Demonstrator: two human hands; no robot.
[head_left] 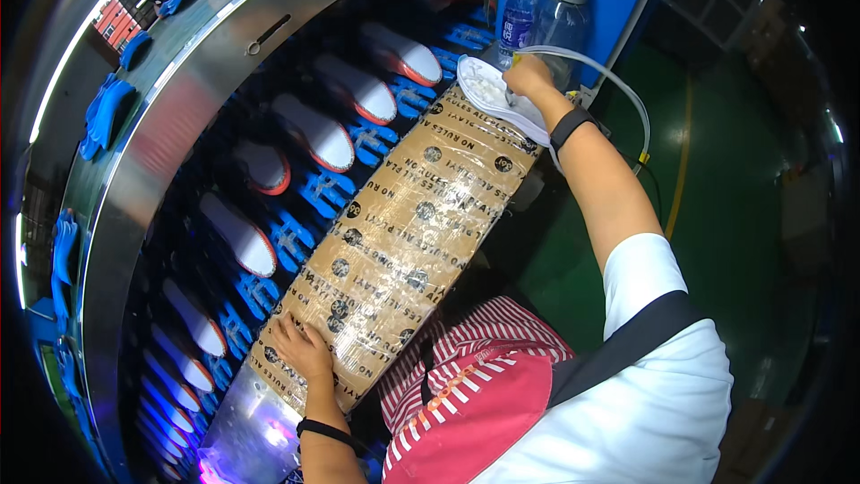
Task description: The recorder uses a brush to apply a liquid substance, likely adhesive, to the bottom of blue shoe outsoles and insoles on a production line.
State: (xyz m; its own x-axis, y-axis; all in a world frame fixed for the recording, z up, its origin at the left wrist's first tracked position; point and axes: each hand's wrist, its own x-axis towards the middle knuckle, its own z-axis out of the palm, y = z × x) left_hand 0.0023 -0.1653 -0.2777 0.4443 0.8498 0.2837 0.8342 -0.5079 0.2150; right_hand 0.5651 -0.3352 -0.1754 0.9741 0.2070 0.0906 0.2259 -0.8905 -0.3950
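Fingers spread, my left hand (302,350) rests flat on the near end of a long cardboard-covered board (394,224) with dark print, wrapped in clear film. My right hand (530,78) is closed at the far end, over a white shallow tray (521,121). White, lumpy material lies in this tray. A small yellow end shows at my right fingers; the rest of what they hold is hidden. Left of the board stands a row of white shoe soles (313,132) with red edges, above blue clamps (329,188). Neither hand touches them.
Behind the tray stand a purple-labelled bottle (517,18) and a clear jug (562,22) with a grey lid. A pale hose (618,81) curves past my right wrist. A curved metal rim (170,116) borders the machine, with blue pieces (107,112) beyond it.
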